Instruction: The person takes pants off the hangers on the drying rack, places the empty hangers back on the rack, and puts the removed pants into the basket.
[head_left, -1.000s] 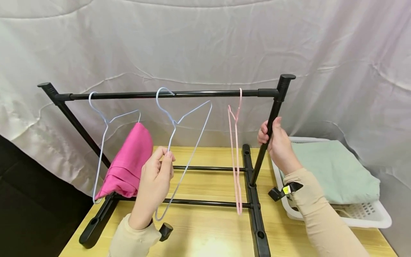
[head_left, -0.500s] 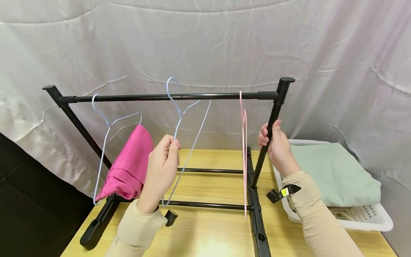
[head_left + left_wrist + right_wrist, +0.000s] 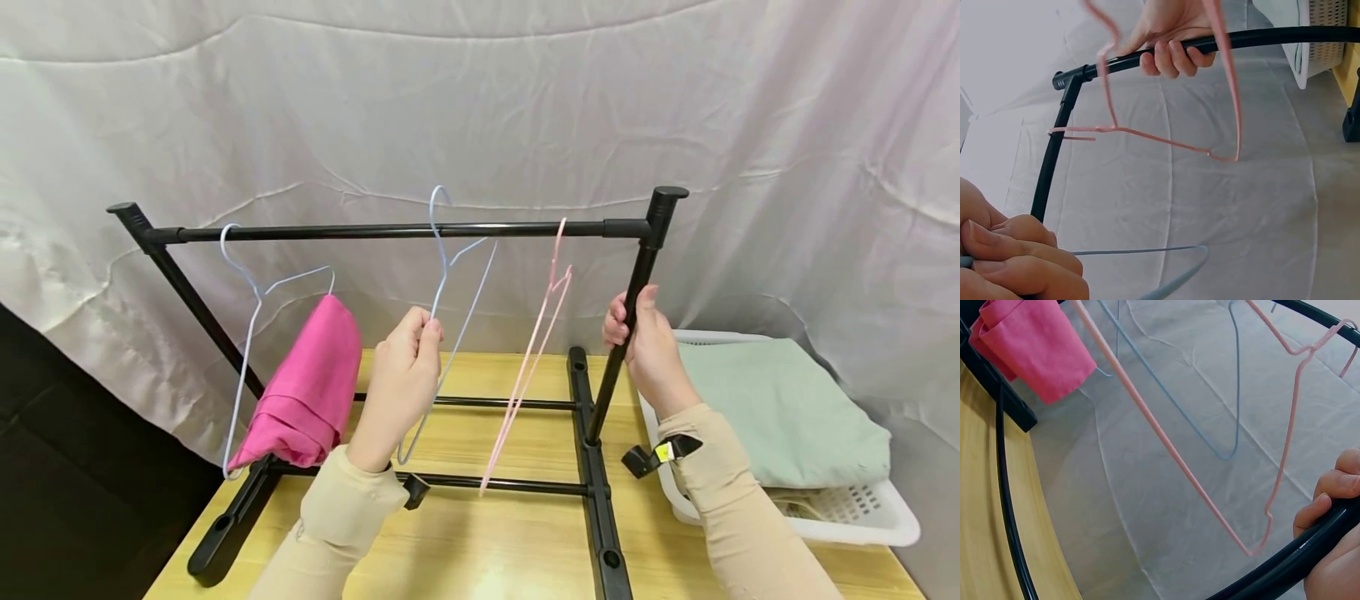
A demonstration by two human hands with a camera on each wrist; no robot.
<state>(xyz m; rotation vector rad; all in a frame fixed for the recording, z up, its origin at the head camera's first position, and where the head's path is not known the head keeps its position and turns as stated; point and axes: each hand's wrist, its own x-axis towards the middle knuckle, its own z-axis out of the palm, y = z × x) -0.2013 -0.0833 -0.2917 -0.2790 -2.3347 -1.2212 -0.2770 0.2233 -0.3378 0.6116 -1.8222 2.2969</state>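
Observation:
My left hand (image 3: 405, 367) pinches one side of a light blue hanger (image 3: 442, 279), whose hook is at the top bar (image 3: 337, 232) of a black clothes rack. On the right, my right hand (image 3: 656, 358) grips the rack's slanted post (image 3: 641, 271). Between the hands a pink hanger (image 3: 1160, 431) hangs from the bar, its lower end tilted left in the head view. Another light blue hanger (image 3: 260, 296) hangs at the left end and carries a folded bright pink cloth (image 3: 307, 383). My left palm is hidden in the head view.
At the right stands a white basket (image 3: 892, 525) with a folded pale green cloth (image 3: 780, 408) in it. The rack's feet (image 3: 603, 533) stand on a wooden table (image 3: 480, 550). A grey curtain (image 3: 480, 108) hangs behind.
My left hand has moved right, bringing the blue hanger along the bar toward the pink one. The pink hanger has swung, its lower end now further left. My right hand keeps its grip.

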